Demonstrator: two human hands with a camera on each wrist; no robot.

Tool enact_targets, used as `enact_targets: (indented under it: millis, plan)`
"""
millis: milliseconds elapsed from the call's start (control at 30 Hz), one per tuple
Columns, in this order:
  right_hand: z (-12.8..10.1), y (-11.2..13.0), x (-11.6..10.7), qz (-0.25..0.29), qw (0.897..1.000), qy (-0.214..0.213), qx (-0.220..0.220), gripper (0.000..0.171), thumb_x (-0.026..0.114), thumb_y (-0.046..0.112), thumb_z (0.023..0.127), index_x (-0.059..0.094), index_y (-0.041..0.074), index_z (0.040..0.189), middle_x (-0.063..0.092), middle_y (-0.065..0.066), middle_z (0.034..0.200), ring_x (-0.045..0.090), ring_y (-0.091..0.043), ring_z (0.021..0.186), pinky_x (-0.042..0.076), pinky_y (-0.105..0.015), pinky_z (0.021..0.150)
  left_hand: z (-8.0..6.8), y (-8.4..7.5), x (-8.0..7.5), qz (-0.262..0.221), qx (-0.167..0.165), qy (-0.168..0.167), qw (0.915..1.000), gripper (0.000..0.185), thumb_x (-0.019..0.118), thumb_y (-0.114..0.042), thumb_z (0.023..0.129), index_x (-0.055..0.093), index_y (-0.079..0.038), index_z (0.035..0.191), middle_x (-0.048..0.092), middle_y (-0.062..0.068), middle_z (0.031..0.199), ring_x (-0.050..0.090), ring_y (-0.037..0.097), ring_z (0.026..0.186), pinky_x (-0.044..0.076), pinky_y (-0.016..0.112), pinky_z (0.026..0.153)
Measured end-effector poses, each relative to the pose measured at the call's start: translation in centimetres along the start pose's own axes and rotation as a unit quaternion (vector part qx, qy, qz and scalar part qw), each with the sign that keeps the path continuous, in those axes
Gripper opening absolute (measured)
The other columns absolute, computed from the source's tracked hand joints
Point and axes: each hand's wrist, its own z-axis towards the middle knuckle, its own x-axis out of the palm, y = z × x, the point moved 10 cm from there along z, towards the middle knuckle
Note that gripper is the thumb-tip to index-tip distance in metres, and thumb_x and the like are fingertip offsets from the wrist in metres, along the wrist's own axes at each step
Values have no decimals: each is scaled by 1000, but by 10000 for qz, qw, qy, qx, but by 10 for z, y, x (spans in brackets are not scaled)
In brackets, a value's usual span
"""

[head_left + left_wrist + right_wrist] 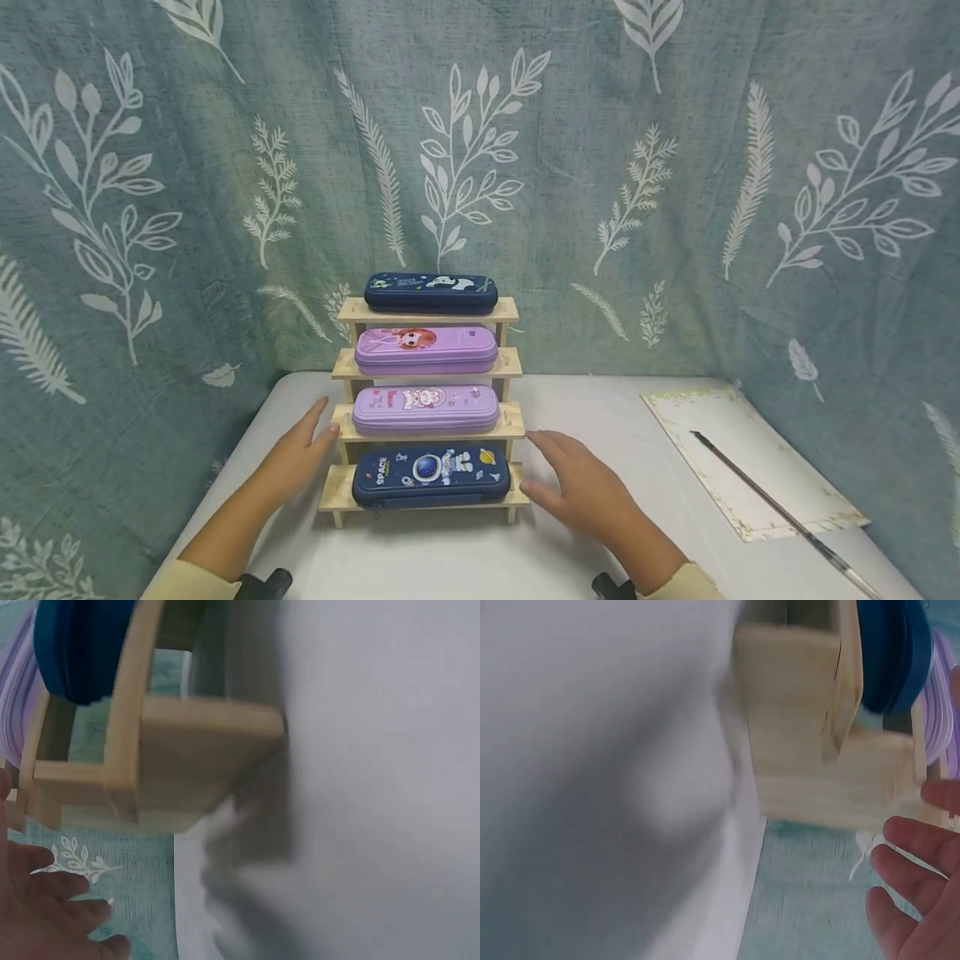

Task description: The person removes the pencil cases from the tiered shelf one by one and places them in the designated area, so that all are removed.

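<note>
A stepped wooden rack (513, 423) stands on the white table (480, 558). It carries a dark blue pencil case (431, 292) on top, a purple case (425, 349) below, a lilac case (425, 409) under that, and a navy "SPACE" case (431, 476) on the lowest step. My left hand (302, 450) is open beside the rack's left side, thumb at the third shelf's end. My right hand (577, 483) is open beside the right side, just off the rack. In the wrist views the rack's side panels (180, 765) (810, 727) show close to my fingers (52, 915) (911, 892).
A sheet of paper (750, 458) with a long thin brush (772, 508) across it lies at the table's right. A teal leaf-patterned curtain (675, 167) hangs behind and around the table.
</note>
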Motion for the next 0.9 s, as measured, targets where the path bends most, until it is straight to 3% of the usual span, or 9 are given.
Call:
enact_targets:
  millis: [233, 333, 633, 767, 900]
  plan:
    - [1, 14, 3, 189, 9986, -385, 325, 74, 69, 60, 95, 50, 18, 153, 56, -5, 151, 53, -27, 142, 47, -51, 116, 4, -8, 10, -765, 44, 70, 9970, 78, 31, -54, 113, 6, -5, 168, 9, 27, 173, 16, 52, 157, 17, 66, 125]
    - [0, 24, 6, 395, 9982, -303, 340, 70, 69, 60, 96, 52, 19, 149, 57, -2, 148, 53, -26, 141, 47, -51, 116, 5, -9, 14, -1082, 31, 54, 9941, 75, 30, -51, 114, 6, -4, 168, 10, 27, 173, 16, 51, 157, 16, 65, 126]
    - [4, 49, 18, 707, 9975, -70, 52, 70, 74, 56, 93, 56, 15, 146, 58, -5, 146, 54, -26, 138, 46, -50, 116, 5, -4, 25, -1645, -165, 33, 9862, 73, 25, -53, 113, -5, -18, 169, 4, 18, 176, 3, 45, 161, 6, 68, 126]
    - [8, 56, 22, 654, 9977, -113, 129, 76, 75, 58, 91, 53, 14, 149, 57, -6, 143, 55, -24, 134, 48, -49, 114, 6, -9, 25, -1858, -26, -139, 9825, 65, 23, -43, 115, -4, -23, 170, 6, 14, 177, 6, 43, 161, 12, 67, 126]
    - [12, 57, 31, 883, 9953, -45, 387, 85, 78, 59, 88, 49, 11, 152, 55, -9, 145, 55, -26, 136, 46, -51, 115, 8, -9, 28, -2350, 138, -294, 9715, 58, 19, -36, 116, 4, -22, 170, 8, 10, 177, 10, 41, 162, 22, 64, 125]
